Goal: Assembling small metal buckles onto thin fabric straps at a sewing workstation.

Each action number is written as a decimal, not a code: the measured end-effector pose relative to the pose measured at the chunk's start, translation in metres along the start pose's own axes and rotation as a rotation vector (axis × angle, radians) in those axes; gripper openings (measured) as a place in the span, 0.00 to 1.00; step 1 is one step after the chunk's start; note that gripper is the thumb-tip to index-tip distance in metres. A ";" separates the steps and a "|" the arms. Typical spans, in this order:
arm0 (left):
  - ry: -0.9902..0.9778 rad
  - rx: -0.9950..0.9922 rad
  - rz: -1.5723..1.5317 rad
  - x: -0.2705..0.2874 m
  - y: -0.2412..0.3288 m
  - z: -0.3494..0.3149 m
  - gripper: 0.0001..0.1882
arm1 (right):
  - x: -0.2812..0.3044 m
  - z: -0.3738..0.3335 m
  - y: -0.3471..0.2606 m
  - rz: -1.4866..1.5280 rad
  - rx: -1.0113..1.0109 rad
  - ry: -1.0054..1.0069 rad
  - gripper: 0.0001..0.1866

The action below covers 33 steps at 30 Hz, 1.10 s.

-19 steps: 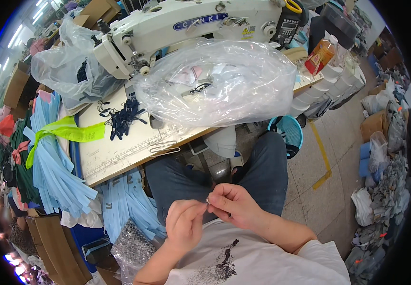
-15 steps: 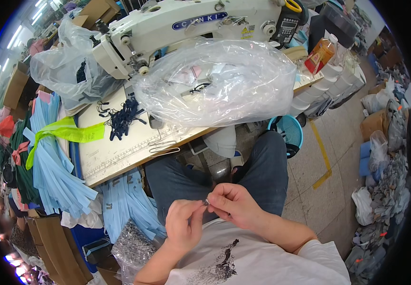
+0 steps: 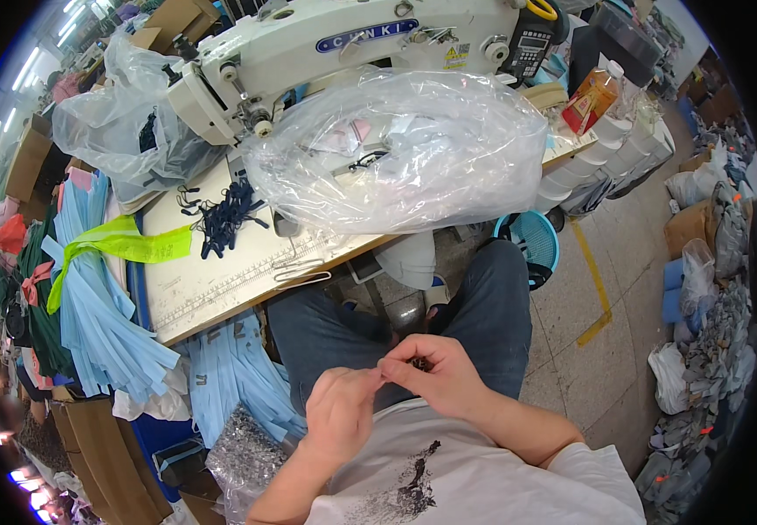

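Note:
Over my lap, my left hand point(image 3: 341, 409) and my right hand point(image 3: 442, 378) meet at the fingertips. Thumb and forefinger of each are pinched together. Whatever lies between the tips is too small and covered to name. In the curl of my right hand some small dark, brownish bits point(image 3: 420, 363) show, their kind unclear. Both hands are well short of the sewing machine table point(image 3: 195, 284). On that table lies a tangle of dark navy cord pieces point(image 3: 227, 219), beside a bright yellow-green strip point(image 3: 160, 246).
A white sewing machine point(image 3: 308, 52) spans the back, with a big clear plastic bag point(image 3: 448, 175) before it. Light blue strips point(image 3: 98, 297) hang at the left. A clear bag of small shiny bits point(image 3: 243, 455) sits left of my forearm. A blue basket point(image 3: 543, 238) stands by my right knee.
The small shiny piece seen between my fingertips is now covered. My right hand has turned slightly and its fingers have curled, revealing dark bits inside. My left hand stays almost in place.

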State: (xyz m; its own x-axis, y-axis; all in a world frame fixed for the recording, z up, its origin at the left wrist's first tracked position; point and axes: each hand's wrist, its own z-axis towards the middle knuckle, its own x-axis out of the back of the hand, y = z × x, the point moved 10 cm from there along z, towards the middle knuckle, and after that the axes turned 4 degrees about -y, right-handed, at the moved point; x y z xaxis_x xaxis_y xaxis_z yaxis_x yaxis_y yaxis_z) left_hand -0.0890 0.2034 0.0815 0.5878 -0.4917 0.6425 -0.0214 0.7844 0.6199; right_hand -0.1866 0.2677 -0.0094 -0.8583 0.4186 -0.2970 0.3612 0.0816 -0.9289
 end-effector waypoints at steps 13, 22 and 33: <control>0.022 0.104 -0.049 0.002 -0.011 0.000 0.11 | -0.008 -0.002 0.011 0.218 -0.190 -0.108 0.09; 0.027 0.248 -0.252 -0.002 -0.021 0.000 0.08 | -0.003 -0.001 0.007 0.133 -0.158 -0.054 0.10; 0.025 0.175 -0.181 -0.004 -0.021 -0.001 0.11 | -0.002 -0.003 0.011 0.150 -0.158 -0.032 0.10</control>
State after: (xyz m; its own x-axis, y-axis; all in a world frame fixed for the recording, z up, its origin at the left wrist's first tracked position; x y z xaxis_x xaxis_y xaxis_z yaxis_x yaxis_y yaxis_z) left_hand -0.0900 0.1893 0.0661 0.6143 -0.6073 0.5037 -0.0519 0.6059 0.7938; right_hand -0.1802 0.2706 -0.0189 -0.8007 0.4084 -0.4383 0.5363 0.1624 -0.8283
